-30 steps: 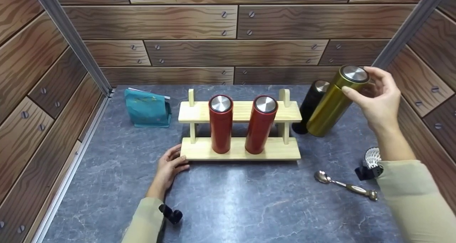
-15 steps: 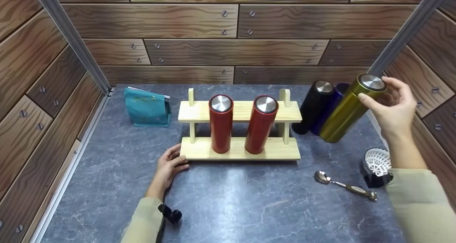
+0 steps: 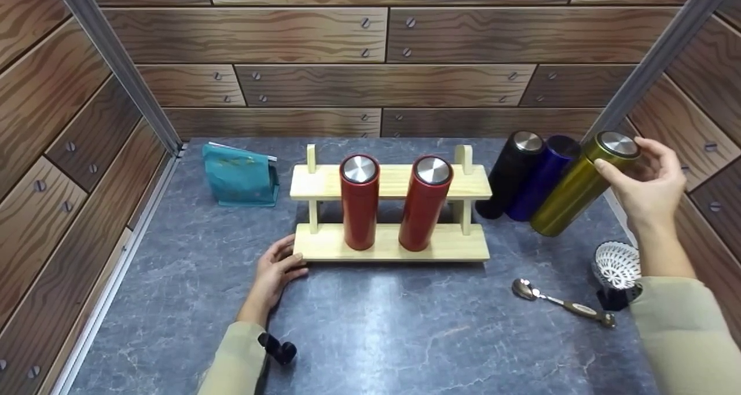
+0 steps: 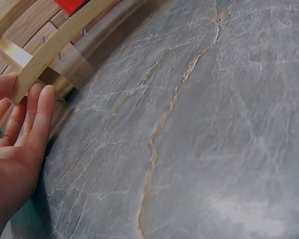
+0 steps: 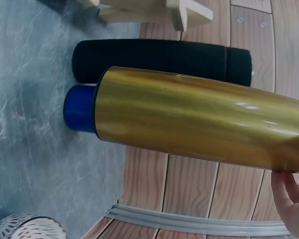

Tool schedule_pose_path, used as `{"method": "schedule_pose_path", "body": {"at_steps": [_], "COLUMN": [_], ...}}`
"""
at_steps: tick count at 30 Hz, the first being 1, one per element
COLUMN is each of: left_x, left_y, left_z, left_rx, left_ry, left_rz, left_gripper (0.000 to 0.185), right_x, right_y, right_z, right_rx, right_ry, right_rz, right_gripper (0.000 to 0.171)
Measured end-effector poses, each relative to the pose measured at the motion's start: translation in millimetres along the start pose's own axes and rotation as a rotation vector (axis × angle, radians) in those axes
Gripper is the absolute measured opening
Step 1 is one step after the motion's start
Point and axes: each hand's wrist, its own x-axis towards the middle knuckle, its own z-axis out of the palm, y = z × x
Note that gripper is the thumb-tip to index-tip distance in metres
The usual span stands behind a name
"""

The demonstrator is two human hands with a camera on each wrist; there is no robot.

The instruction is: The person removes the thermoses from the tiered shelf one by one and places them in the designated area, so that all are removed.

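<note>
Near the lid (image 3: 619,143) only head view shows, right hand (image 3: 654,192) grips gold flask (image 3: 570,195); left hand (image 3: 275,274) apparently pinches rack (image 3: 386,237).

Gold marking (image 3: 236,161) on teal bag (image 3: 240,186), pale label (image 3: 583,309) on spoon handle (image 3: 598,314) seen; neither can be read.

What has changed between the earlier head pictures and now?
The right hand, gripping the gold bottle throughout, moved it rightward and slightly downward in the head view, revealing the blue bottle. The left hand still holds the rack; the red bottles and black bottle stayed put.
</note>
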Motion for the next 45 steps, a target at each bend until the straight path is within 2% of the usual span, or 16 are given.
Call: {"method": "schedule_pose_path", "body": {"at_steps": [8,18,28,33,38,45], "left_x": [-0.2,0.5,0.6,1.8,2.0,0.1], "left_y": [-0.7,-1.1,-0.1,0.3,0.3,-0.3], "left_z": [0.7,0.8,-1.3,-1.6,-0.6,-1.1], "left_rx": [-0.011,-0.013,-0.025,-0.023,-0.024,-0.008], "left_ry": [0.0,-0.001,-0.013,0.002,0.006,0.003], "left_rz": [-0.004,-0.002,0.024,0.029,0.013,-0.009], "left_gripper": [0.054,0.055,0.057,0.055,0.055,0.057], "right_x": [7,18,27,29,33,41], "right_y": [12,35,56,68,78,81], "right_z": [-16,-23,-25,-25,-22,-18], "right_rx": [-0.14,-0.14,-0.316,-0.297,-0.272,-0.399], "right_ry": [0.035,0.085,0.124,0.163,0.201,0.203], "right_rz": [0.023,0.035,0.077,0.105,0.084,0.034], "right_gripper": [0.062,0.062,0.063,0.063,0.061,0.061]}}
